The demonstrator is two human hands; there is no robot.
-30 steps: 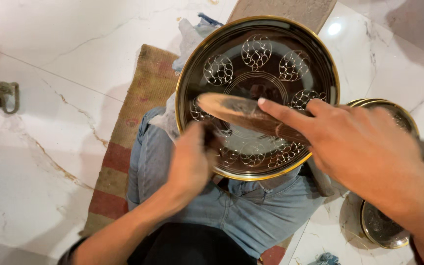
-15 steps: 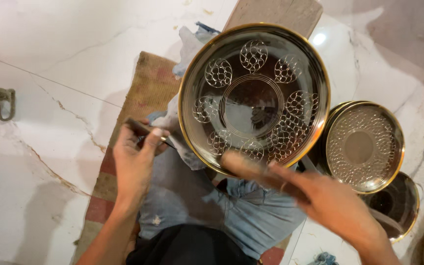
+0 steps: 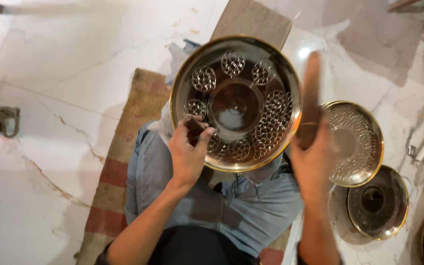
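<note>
The left hand (image 3: 187,154) pinches a small punch (image 3: 196,128) on the engraved brass tray (image 3: 235,103); the right hand (image 3: 314,159) closes around a raised wooden mallet (image 3: 311,100). A crooked blow could slip and scar the pattern.

Your left hand (image 3: 188,153) grips a small dark punch-like tool (image 3: 196,128), its tip set against the lower left face of the large round brass-rimmed metal plate (image 3: 235,103). The plate rests on your lap, over blue denim trousers (image 3: 251,211), and carries clusters of embossed round dimples around a plain central ring. Your right hand (image 3: 315,159) holds a brown wooden stick (image 3: 311,95) upright, just beside the plate's right rim. A striped woven mat (image 3: 123,162) lies under you on the white marble floor (image 3: 50,98). Two smaller round metal plates, one patterned (image 3: 357,143) and one dark (image 3: 378,202), lie to your right.
</note>
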